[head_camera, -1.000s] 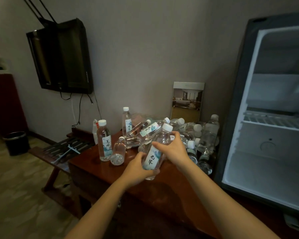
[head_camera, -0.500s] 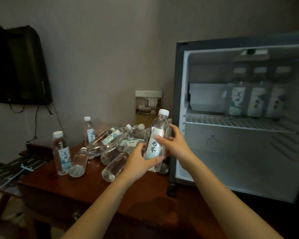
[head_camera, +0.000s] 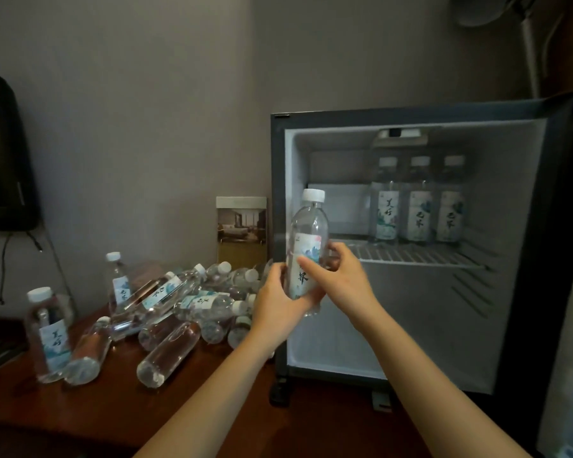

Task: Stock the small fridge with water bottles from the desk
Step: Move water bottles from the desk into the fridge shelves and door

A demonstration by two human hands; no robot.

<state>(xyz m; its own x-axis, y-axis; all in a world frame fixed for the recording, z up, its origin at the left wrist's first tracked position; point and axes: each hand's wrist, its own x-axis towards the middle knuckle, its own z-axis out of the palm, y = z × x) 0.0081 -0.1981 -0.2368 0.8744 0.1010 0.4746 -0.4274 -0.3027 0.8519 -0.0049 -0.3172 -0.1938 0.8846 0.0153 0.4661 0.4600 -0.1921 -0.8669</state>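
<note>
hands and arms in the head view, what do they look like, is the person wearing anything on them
The left hand and right hand are bare: no gloves, and no rings that show. The left forearm and right forearm are bare down to the picture's bottom edge, with no sleeves, watch or bracelet in view. The light is dim, so finer detail cannot be told.

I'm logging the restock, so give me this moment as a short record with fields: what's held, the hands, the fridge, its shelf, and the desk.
held: water bottle, upright, capped
hands: left hand and right hand both grip it
fridge: small fridge, open
shelf: wire shelf, three bottles standing at its right
desk: wooden desk, pile of bottles lying, two upright bottles at left
</note>
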